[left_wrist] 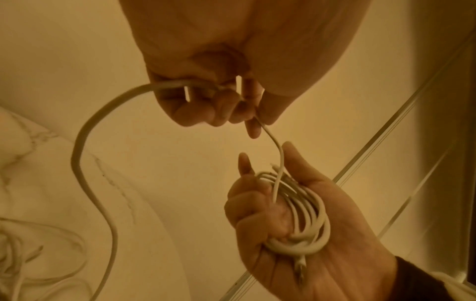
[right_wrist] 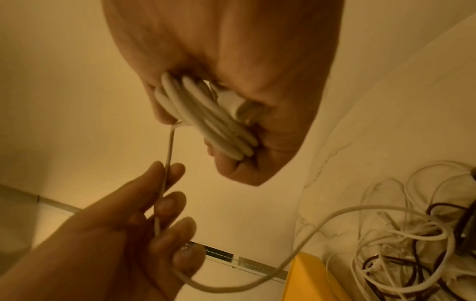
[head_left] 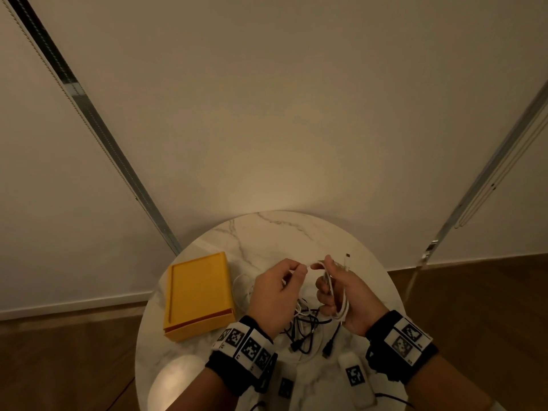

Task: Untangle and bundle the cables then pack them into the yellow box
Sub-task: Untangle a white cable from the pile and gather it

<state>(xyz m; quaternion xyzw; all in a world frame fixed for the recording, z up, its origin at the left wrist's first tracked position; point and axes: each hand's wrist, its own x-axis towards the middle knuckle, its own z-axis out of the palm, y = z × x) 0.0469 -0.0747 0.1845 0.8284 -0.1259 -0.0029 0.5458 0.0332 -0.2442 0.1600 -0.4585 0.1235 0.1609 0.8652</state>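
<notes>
Both hands are raised over a round marble table (head_left: 267, 232). My right hand (head_left: 329, 287) grips a coil of white cable (left_wrist: 296, 213) in its palm; the coil (right_wrist: 206, 114) has several loops. One strand of that cable (left_wrist: 273, 140) runs from the coil to my left hand (head_left: 292, 275), which pinches it between thumb and fingers. The strand's slack (right_wrist: 296, 250) drops towards a tangle of black and white cables (head_left: 305, 324) on the table under the hands. A shallow yellow box (head_left: 198, 295) lies to the left.
Two white blocks with printed markers (head_left: 354, 375) lie near the table's front edge, with a black cable end (head_left: 327, 350) beside them. A pale wall stands behind the table, and wooden floor lies around it.
</notes>
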